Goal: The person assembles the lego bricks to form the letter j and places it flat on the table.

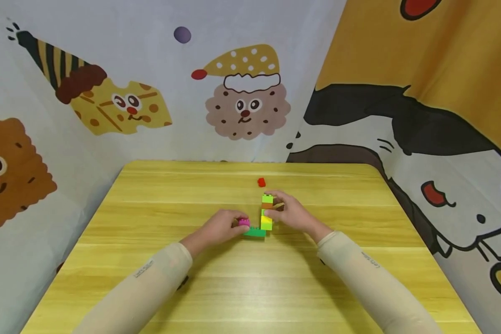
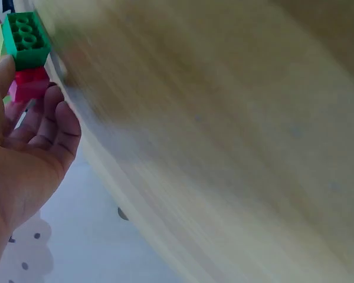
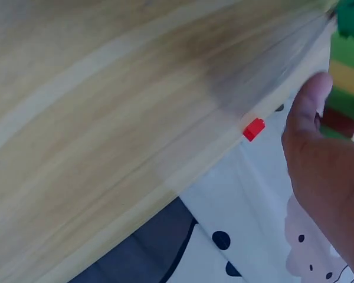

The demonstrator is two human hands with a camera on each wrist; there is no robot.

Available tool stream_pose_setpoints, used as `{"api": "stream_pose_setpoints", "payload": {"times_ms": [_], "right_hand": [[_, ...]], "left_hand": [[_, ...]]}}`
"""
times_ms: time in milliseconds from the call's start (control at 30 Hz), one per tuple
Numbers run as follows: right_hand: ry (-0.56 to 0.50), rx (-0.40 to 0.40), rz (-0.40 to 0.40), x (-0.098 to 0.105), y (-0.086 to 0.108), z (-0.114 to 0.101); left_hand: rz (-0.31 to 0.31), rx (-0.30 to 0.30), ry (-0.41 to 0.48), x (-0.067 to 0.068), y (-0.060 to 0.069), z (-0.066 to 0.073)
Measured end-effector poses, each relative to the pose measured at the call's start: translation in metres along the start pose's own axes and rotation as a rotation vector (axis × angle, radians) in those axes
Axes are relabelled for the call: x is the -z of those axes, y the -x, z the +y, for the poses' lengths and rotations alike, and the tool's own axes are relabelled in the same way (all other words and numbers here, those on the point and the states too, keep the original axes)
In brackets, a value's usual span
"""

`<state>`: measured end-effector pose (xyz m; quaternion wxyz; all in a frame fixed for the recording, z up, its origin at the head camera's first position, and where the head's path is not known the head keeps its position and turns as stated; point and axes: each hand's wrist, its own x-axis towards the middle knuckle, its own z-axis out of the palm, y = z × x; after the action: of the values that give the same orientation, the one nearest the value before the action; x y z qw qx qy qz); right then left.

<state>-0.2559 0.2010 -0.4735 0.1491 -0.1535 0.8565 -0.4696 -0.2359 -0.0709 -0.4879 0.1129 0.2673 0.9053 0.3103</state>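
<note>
Lime, orange and yellow toy building bricks form a stack [image 1: 266,223], with a green brick [image 1: 254,233] jutting out to the left at its foot. My right hand [image 1: 294,213] grips the stack from the right side; in the right wrist view its thumb [image 3: 316,91] lies along the bricks. With thumb and fingers, my left hand [image 1: 221,226] pinches a magenta brick [image 1: 244,222] above the left end of the green one. The left wrist view shows the hollow underside of the green brick [image 2: 27,38], with the magenta brick [image 2: 29,85] against it.
A small red brick [image 1: 261,182] lies on the wooden table [image 1: 183,185], beyond the stack. Behind the table hangs a curtain [image 1: 150,148] printed with cartoon figures.
</note>
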Motion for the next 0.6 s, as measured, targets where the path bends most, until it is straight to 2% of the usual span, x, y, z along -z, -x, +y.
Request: {"api": "stream_pose_setpoints", "payload": {"times_ms": [167,300,467,600], "right_hand": [[-0.035,-0.105,-0.099,0.002,-0.001,0.007],[-0.02,-0.142,-0.151,0.001,-0.004,0.01],[0.024,-0.134,-0.183,0.0,-0.005,0.008],[0.129,-0.098,-0.187,0.003,-0.008,0.004]], "left_hand": [[-0.034,-0.05,0.008,-0.004,0.008,0.002],[-0.048,-0.076,-0.014,-0.007,0.012,0.006],[-0.066,-0.079,-0.037,-0.007,0.017,0.01],[-0.093,-0.061,0.016,-0.004,0.02,0.011]]}}
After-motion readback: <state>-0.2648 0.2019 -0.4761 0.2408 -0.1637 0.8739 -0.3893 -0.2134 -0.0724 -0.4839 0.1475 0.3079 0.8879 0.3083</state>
